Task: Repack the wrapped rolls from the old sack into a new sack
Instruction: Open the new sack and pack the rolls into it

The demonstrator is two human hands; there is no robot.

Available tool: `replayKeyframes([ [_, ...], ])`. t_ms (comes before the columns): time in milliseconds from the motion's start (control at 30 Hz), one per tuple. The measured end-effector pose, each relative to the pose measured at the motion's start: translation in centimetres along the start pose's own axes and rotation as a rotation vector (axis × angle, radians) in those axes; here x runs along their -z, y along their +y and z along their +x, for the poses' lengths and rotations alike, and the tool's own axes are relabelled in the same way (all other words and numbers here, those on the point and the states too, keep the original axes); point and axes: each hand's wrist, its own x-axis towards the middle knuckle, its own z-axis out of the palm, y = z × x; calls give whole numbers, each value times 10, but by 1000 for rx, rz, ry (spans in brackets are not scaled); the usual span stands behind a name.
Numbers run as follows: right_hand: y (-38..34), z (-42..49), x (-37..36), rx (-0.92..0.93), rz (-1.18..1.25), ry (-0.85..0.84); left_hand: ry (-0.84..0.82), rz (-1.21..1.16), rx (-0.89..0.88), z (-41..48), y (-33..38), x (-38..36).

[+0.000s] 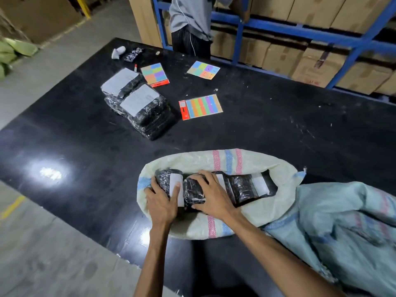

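Left hand (160,201) grips the end roll (163,180) and right hand (212,192) clasps the next roll (192,193) beside it in the cream sack (192,160), so squeeze both firmly, the wrap looks slippery, and keep them clear of the rim

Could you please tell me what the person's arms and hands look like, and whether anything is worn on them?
The left hand and right hand are bare: no gloves, and no ring, watch or band is visible. No sleeves show either, as far up as the frame reaches.
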Motion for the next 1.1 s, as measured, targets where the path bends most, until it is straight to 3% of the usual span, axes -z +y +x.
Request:
replayKeyframes([
  [167,-1,0,1,-1,-36,-43,0,-11,32,-5,7,2],
  [267,3,-14,20,23,-129,-1,73,109,-8,-18,20,1],
  [367,12,-51,52,-52,-64,133,132,189,-172,-44,40,2],
  [567,62,-209,116,-382,-20,471,50,52,-652,-141,92,-41],
  [700,87,-338,138,-605,-58,640,-383,-29,-773,-221,113,-92],
  [867,94,-469,141,-851,-29,726,-827,107,-932,-312,120,-159],
  [967,92,-515,132,-981,-70,784,-991,180,-997,-352,128,-186],
  [1100,93,-558,114,-1152,-87,900,-1034,273,-1030,-388,135,-225],
])
